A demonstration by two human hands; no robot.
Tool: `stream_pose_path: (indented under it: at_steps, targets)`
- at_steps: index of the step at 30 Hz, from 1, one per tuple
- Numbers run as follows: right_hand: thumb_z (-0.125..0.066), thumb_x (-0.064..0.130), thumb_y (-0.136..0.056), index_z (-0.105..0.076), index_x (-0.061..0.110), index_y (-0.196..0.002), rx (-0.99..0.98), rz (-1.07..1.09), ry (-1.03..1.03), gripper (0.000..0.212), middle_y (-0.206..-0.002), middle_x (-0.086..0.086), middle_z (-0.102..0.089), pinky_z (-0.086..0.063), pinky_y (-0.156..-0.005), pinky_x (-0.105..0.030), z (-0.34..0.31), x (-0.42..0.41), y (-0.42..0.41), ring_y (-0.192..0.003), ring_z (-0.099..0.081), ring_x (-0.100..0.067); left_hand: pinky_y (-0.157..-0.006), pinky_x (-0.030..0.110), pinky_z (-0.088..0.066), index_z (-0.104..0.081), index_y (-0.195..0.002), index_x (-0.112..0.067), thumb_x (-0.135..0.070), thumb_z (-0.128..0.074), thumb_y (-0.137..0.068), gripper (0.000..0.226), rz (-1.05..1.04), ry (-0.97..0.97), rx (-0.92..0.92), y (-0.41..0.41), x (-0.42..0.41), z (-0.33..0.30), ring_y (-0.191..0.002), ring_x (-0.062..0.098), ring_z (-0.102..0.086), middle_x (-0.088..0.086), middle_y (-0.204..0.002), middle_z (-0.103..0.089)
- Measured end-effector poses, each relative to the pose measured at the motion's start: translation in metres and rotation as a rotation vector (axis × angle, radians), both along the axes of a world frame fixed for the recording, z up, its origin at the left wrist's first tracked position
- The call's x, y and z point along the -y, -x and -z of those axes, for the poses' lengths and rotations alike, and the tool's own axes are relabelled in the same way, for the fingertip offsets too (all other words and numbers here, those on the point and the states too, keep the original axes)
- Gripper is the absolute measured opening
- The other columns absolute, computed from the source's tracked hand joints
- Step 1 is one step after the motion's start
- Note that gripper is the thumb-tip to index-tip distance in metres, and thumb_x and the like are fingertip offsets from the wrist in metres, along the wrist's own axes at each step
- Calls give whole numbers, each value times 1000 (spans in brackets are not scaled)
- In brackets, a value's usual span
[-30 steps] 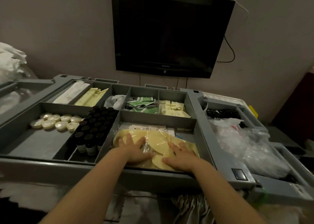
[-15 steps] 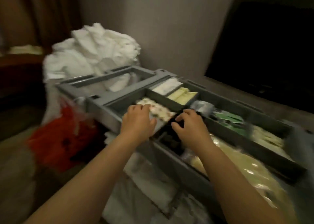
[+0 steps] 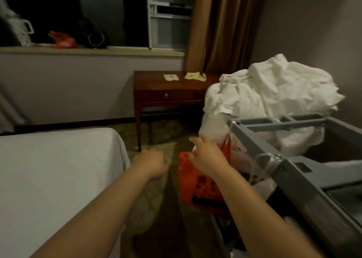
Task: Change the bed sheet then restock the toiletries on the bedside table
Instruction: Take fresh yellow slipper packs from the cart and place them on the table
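From the head camera, the one view there is, the bed [image 3: 49,179] fills the lower left with a smooth, flat white sheet [image 3: 58,160] pulled over its corner, so the sheet change looks done or close to it. A heap of crumpled white linen [image 3: 274,97] is piled on the end of the grey cart [image 3: 305,181] at the right, which I take to be the stripped bedding. An orange bag [image 3: 195,189] hangs from the cart's near end.

The left hand [image 3: 151,164] is out in front over the gap between bed and cart, fingers curled into a fist; whether anything is tucked inside it I cannot tell, as only its back shows. The right hand [image 3: 207,156] is just in front of the orange bag's top edge with its fingers loosely spread and gripping nothing. The two hands are apart, neither touching the bed.

Across the room by the curtain [image 3: 225,26] stands the dark wooden bench [image 3: 168,93] with one drawer. Two pale flat packets [image 3: 184,76] lie on its top, too small to identify; they may be toiletries already set out.

My reading is that restocking is under way: some items may be on the bench, and whatever else is needed has yet to be carried over from the cart.
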State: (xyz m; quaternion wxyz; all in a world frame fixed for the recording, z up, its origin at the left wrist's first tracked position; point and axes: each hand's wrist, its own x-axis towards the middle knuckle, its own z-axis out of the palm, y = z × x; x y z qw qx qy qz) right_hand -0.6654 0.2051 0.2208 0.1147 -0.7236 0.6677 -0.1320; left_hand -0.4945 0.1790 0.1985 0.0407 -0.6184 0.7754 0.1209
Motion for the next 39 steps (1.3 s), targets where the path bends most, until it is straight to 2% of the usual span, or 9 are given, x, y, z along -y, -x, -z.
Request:
stream_pose_path:
  at_steps: [6, 12, 16, 19, 24, 30, 34, 39]
  targets:
    - [-48, 36, -94, -30, 27, -145, -44, 20, -168, 54, -153, -6, -24, -31, -108, -42, 40, 97, -8, -136, -30, -30, -99, 43, -43, -28, -147, -18, -37, -40, -96, 56, 16, 100, -132, 3, 128, -32, -125, 29, -43, 10, -136, -49]
    - [-47, 33, -95, -32, 20, -143, -92, -72, -106, 52, -145, -7, -36, -36, -105, -40, 6, 259, 12, -130, -37, -29, -94, 41, -46, -56, -120, -15, -36, -40, -96, 35, -3, 26, -123, 15, 238, -4, -110, 25, -52, 7, -120, -57]
    - [-46, 34, -97, -33, 20, -144, -88, -151, -45, 51, -144, -5, -38, -43, -100, -43, -30, 378, -3, -124, -44, -27, -94, 40, -45, -55, -116, -16, -31, -41, -95, 29, -98, -12, -121, -5, 317, 17, -109, 25, -50, 7, -119, -54]
    - [-47, 36, -96, -33, 22, -144, -86, -169, -74, 51, -143, -4, -39, -43, -100, -43, -29, 454, -19, -125, -43, -26, -89, 37, -46, -55, -113, -14, -31, -42, -94, 28, -126, -25, -101, -21, 389, 17, -109, 25, -50, 7, -117, -55]
    - [-48, 35, -95, -35, 20, -142, -49, -71, -99, 51, -142, -5, -40, -41, -102, -42, 0, 555, -28, -126, -41, -27, -99, 41, -43, -45, -136, -16, -32, -42, -96, 43, -78, 141, -130, -19, 545, -24, -122, 24, -43, 5, -131, -49]
    - [-47, 36, -96, -32, 24, -144, -55, 77, -261, 52, -147, -4, -35, -32, -109, -44, 29, 652, 4, -132, -36, -28, -100, 42, -42, -45, -134, -18, -31, -45, -96, 40, 62, 188, -149, 32, 691, -51, -125, 26, -41, 5, -133, -47]
    - [-48, 36, -96, -33, 23, -143, -59, 92, -235, 51, -145, -5, -37, -35, -107, -47, 14, 752, 29, -130, -37, -29, -101, 42, -41, -45, -134, -17, -31, -44, -96, 41, 68, 158, -122, 56, 775, -35, -126, 26, -39, 6, -135, -46]
    - [-46, 33, -95, -35, 23, -142, -98, 70, -93, 49, -144, -7, -38, -36, -105, -44, -17, 887, 47, -130, -37, -29, -102, 40, -40, -41, -137, -17, -31, -44, -96, 44, 26, 40, -97, 69, 861, 3, -127, 25, -38, 5, -136, -45]
